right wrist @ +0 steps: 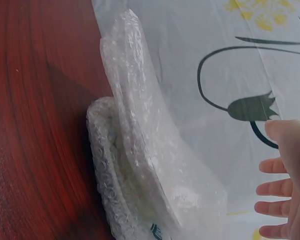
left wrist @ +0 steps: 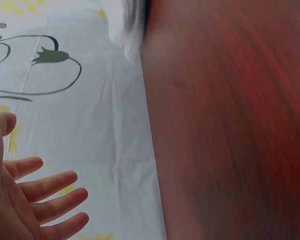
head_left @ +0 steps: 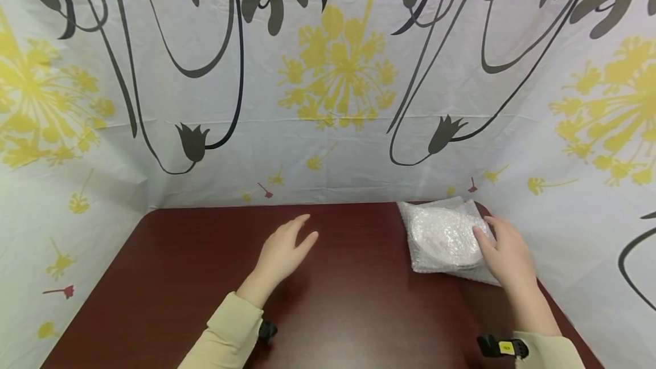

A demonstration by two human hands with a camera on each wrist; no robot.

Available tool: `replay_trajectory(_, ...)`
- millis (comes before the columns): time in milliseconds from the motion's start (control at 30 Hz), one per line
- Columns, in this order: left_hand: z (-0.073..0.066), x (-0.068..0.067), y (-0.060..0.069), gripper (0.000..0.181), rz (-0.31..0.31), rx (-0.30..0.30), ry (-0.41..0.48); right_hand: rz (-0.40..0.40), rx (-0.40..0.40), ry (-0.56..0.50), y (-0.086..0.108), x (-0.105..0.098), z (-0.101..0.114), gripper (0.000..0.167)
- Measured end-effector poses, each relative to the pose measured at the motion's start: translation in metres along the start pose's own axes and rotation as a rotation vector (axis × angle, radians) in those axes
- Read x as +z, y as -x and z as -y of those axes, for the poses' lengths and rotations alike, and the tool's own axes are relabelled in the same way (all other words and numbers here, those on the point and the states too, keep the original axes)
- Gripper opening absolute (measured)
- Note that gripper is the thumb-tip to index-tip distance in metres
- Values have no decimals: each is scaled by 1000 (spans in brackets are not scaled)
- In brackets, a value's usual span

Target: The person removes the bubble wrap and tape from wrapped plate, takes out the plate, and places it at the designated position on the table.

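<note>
Cream sleeves (head_left: 232, 324) meet black wrist devices (head_left: 489, 346), the right one bearing a yellow label (head_left: 507, 348).

Whitish package (head_left: 445, 238), maroon table (head_left: 359, 295), white cloth (head_left: 359, 167) with yellow and grey florals

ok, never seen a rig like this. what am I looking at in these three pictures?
No robot: just a person's bare left hand and right hand. The wide picture is from a head-worn camera looking forward and down; the other two are from cameras on each wrist. On the dark red table, toward its far right corner, lie stacked bubble-wrapped packages; I can't tell what's inside. Neither hand holds anything: the right is by the packages, fingers apart, and the left hovers over the table.
</note>
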State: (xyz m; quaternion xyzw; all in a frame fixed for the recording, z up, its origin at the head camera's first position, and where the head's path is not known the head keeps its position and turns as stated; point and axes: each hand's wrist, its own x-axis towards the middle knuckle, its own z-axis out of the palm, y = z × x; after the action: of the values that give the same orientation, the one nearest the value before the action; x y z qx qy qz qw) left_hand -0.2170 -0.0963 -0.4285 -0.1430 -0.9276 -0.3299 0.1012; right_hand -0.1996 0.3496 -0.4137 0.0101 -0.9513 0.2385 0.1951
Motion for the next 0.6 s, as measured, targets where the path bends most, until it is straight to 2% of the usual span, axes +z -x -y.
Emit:
replay_trajectory(267, -18, 18, -2, 59, 35, 28, 44, -32, 58, -38, 8, -4, -8, 54)
replay_trajectory(600, -34, 43, -10, 64, 106, -14, 186, 1, 173, -51, 13, -6, -13, 59)
